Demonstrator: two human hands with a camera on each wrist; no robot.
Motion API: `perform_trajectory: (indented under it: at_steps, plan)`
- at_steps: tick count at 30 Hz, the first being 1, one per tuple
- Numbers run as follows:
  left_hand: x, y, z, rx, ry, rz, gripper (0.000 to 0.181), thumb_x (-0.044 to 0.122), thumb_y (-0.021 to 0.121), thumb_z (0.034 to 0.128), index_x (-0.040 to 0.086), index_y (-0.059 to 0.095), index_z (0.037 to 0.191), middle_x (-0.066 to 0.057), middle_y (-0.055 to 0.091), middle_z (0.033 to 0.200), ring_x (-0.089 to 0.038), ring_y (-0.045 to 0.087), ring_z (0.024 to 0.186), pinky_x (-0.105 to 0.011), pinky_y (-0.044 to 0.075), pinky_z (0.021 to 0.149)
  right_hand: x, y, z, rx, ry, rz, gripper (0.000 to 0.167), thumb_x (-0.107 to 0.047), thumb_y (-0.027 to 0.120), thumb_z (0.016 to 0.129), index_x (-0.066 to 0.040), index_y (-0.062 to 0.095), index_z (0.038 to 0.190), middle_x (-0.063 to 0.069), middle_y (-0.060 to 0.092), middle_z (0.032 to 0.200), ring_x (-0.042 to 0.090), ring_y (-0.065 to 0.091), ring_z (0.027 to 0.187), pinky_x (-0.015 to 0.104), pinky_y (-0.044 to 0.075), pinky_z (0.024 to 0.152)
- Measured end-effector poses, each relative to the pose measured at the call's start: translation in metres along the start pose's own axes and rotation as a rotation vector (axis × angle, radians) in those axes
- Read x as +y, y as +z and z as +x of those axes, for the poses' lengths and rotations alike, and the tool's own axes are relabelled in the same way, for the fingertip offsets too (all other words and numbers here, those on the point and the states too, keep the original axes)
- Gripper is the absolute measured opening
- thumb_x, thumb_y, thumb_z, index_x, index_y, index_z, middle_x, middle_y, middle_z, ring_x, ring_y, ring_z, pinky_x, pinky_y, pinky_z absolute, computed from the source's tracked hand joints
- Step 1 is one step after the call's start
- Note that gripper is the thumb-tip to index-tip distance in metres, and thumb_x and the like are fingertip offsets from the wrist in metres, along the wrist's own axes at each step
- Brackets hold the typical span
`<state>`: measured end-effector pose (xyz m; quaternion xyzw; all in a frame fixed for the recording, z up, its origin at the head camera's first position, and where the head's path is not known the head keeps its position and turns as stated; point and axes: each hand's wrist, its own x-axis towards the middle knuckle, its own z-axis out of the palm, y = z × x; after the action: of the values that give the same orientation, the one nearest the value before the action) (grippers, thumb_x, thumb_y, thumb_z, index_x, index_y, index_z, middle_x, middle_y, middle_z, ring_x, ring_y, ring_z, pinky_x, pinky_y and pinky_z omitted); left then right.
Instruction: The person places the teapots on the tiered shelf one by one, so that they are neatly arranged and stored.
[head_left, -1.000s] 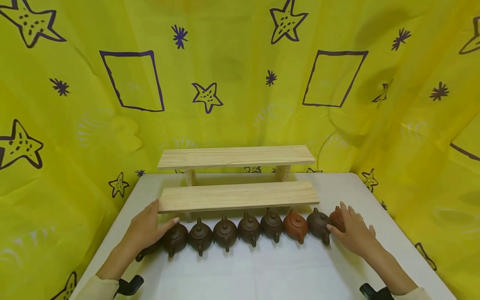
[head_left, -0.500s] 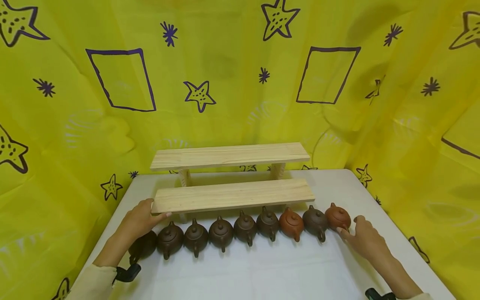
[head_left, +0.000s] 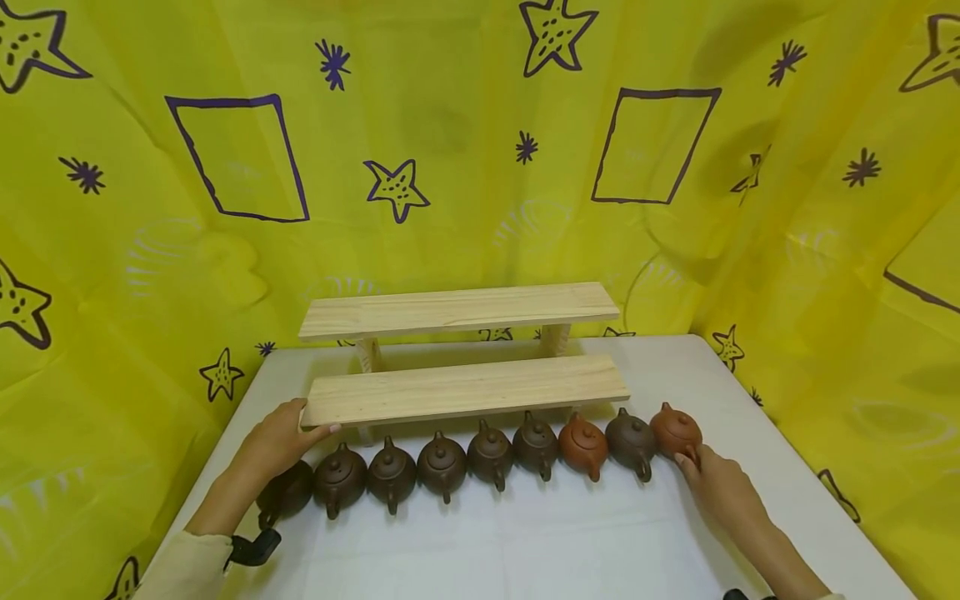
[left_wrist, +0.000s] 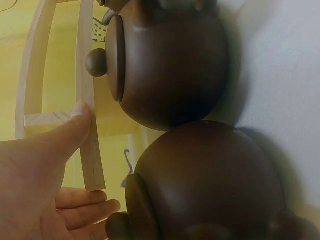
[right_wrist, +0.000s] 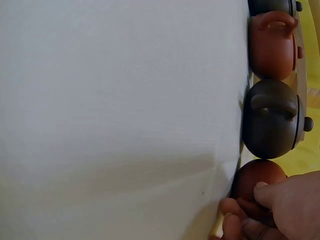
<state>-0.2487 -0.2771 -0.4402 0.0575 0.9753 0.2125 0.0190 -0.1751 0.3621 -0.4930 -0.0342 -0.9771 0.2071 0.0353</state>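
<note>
A white tabletop (head_left: 495,542) sits inside a yellow backdrop (head_left: 465,100) printed with purple stars and square outlines. Near its back edge stands a two-tier wooden rack, its upper shelf (head_left: 459,310) behind the lower shelf (head_left: 467,390). Nine teapots (head_left: 442,469), seven dark and two reddish, line up close side by side along the rack's front, the row reaching past both shelf ends.

The person's left hand (head_left: 273,442) grips the lower shelf's front left corner, thumb on the board's edge, just above the leftmost teapot (head_left: 288,496). At the row's other end, the right hand (head_left: 720,487) pinches the handle of the rightmost reddish teapot (head_left: 677,429), which rests toward the tabletop's right edge with a strip of white beside it. A broad white stretch runs from the row toward the near side.

Half a second earlier, the right hand's fingers stood apart beside that teapot; now they close in at its handle. The left hand keeps its corner, and the row holds its order.
</note>
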Motion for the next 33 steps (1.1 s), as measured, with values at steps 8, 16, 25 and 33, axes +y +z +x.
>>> perform_trajectory:
  at_steps: [8,16,25,33]
  plan:
    - [-0.002,0.001,0.001,0.001,0.007,0.013,0.087,0.049,0.069,0.1002,-0.022,0.042,0.142,-0.045,0.053,0.137,-0.06,0.056,0.123,-0.069,0.049,0.096,0.0,0.009,-0.007,0.108,-0.039,0.027,0.028,-0.019,0.056,0.11,-0.001,0.053,0.09,0.011,0.052,0.071,0.029,0.051,0.067,0.043,0.043,0.059]
    - [-0.001,0.001,0.002,-0.009,-0.011,0.002,0.089,0.051,0.068,0.1005,-0.022,0.041,0.144,-0.045,0.052,0.139,-0.059,0.056,0.125,-0.068,0.049,0.097,0.001,0.008,-0.008,0.156,-0.048,0.034,0.034,-0.021,0.055,0.111,-0.005,0.047,0.083,0.005,0.041,0.066,0.025,0.046,0.063,0.036,0.036,0.057]
    - [0.003,0.0,-0.002,0.003,-0.013,0.014,0.089,0.05,0.069,0.1004,-0.022,0.04,0.145,-0.044,0.052,0.14,-0.059,0.056,0.125,-0.067,0.049,0.099,-0.007,-0.003,0.003,0.319,-0.175,0.019,0.033,-0.008,0.063,0.105,-0.005,0.044,0.078,0.002,0.035,0.061,0.022,0.04,0.054,0.033,0.032,0.051]
    - [0.001,0.001,-0.002,0.006,-0.007,0.003,0.088,0.047,0.069,0.1008,-0.022,0.04,0.145,-0.045,0.053,0.139,-0.058,0.057,0.124,-0.067,0.049,0.099,-0.03,-0.033,0.028,0.345,-0.212,0.027,0.026,-0.007,0.062,0.106,0.0,0.05,0.084,0.003,0.044,0.062,0.021,0.043,0.054,0.032,0.032,0.051]
